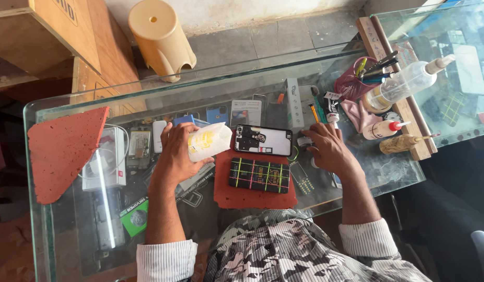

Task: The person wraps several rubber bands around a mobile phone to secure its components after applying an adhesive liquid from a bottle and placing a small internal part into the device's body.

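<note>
While left hand (175,151) grips bottle (208,141), nozzle rightward | right hand (328,149) grip unclear; touching phone (263,140)

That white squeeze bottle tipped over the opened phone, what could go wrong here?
1. The left hand holds the white squeeze bottle tilted towards the opened phone; too much liquid might flood its exposed parts.
2. The right hand rests by the phone's end, near small loose parts; a nudge could scatter them across the glass table.
3. The phone bound with rubber bands lies close below, so drips might reach it.
</note>
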